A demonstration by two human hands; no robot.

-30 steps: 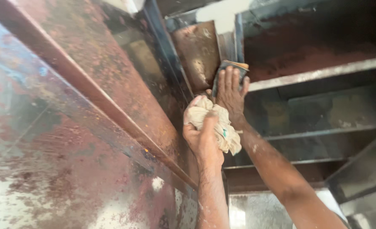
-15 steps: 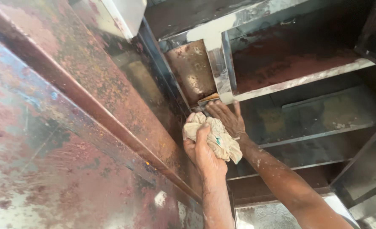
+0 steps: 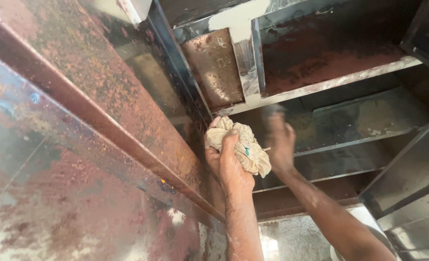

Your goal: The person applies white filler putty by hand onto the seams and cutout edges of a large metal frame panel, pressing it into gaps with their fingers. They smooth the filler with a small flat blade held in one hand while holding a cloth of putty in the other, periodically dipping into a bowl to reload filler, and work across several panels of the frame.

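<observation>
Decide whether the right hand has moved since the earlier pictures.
Yes. The right hand has dropped from the rusty upright panel to below the shelf edge, beside the rag.

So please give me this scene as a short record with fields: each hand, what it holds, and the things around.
left hand: left hand raised, closed around a crumpled beige cloth
right hand: right hand raised beside the cloth, motion-blurred; cannot tell if it holds anything
surface at left: rust-stained metal panel with a raised ridge
behind the hands: metal shelves, stained reddish brown, with a shiny front edge
</observation>
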